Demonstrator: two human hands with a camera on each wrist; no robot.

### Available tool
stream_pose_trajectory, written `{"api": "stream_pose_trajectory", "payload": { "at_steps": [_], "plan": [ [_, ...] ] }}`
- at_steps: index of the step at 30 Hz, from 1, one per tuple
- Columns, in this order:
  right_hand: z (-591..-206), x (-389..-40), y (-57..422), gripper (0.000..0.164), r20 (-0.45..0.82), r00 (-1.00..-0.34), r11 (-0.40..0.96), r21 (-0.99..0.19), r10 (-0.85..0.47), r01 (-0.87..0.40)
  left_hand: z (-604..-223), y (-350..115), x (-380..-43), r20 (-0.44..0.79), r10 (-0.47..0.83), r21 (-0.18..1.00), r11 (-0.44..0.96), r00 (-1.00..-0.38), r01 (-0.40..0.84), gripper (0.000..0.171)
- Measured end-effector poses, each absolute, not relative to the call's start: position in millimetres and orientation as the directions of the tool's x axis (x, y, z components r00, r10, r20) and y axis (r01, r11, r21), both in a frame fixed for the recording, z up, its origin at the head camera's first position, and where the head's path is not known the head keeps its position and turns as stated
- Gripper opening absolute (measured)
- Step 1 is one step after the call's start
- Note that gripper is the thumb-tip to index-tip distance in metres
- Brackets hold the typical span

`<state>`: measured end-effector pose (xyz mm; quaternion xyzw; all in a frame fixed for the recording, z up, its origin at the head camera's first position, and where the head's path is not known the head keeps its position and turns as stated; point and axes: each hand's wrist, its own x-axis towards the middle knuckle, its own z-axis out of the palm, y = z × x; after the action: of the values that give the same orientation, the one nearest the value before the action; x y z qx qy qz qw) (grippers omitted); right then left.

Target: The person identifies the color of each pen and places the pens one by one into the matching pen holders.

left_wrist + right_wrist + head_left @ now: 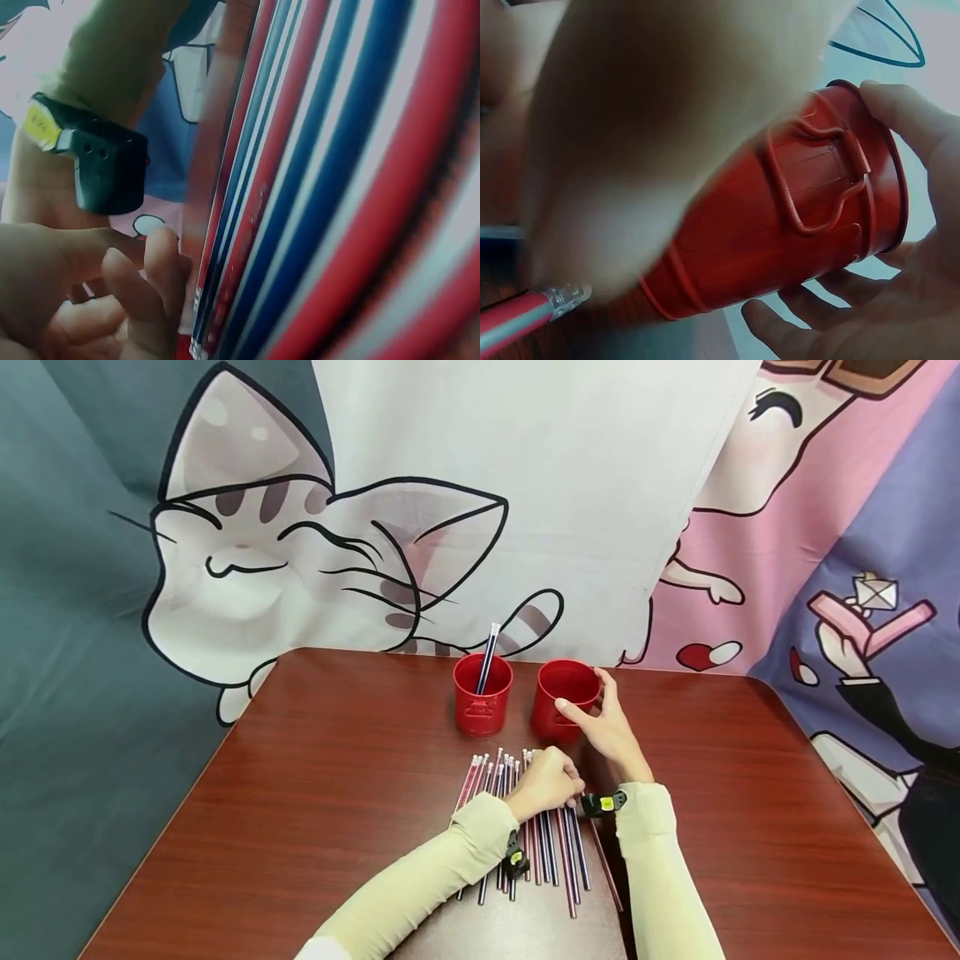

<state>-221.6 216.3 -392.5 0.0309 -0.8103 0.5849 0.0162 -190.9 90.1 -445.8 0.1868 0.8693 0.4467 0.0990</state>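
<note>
My right hand (611, 735) grips the right-hand red metal bucket (546, 714) by its upper part, with thumb and fingers on opposite sides near the rim. The bucket's wire handle (787, 195) shows in the right wrist view. Over the eraser ends of a spread of red and blue striped pencils (551, 860) is my left hand (546, 781). Its fingers (161, 262) are loosely bent beside the pencils, with nothing visible between them. One red pencil (606, 868) lies at the right of the spread, its upper end beside that hand.
A second red bucket (480, 718) stands to the left, with a few blue striped pencils (489, 652) upright in it. Both buckets are near the far edge of the brown table (337, 760). A printed cloth (585, 485) hangs behind.
</note>
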Motion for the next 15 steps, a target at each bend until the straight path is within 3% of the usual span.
{"api": "stream_pose_trajectory", "payload": {
  "at_steps": [7, 15],
  "plan": [
    [-386, -217, 212, 0.082, 0.045, -0.999, 0.376, -0.925, -0.029, -0.053, -449, 100, -186, -0.062, 0.341, 0.757, 0.628, -0.938, 0.178, 0.026],
    [-406, -226, 220, 0.085, 0.084, -0.996, 0.397, -0.914, -0.021, -0.086, -446, 108, -184, -0.114, 0.279, 0.682, 0.72, -0.954, 0.129, 0.019]
  ]
}}
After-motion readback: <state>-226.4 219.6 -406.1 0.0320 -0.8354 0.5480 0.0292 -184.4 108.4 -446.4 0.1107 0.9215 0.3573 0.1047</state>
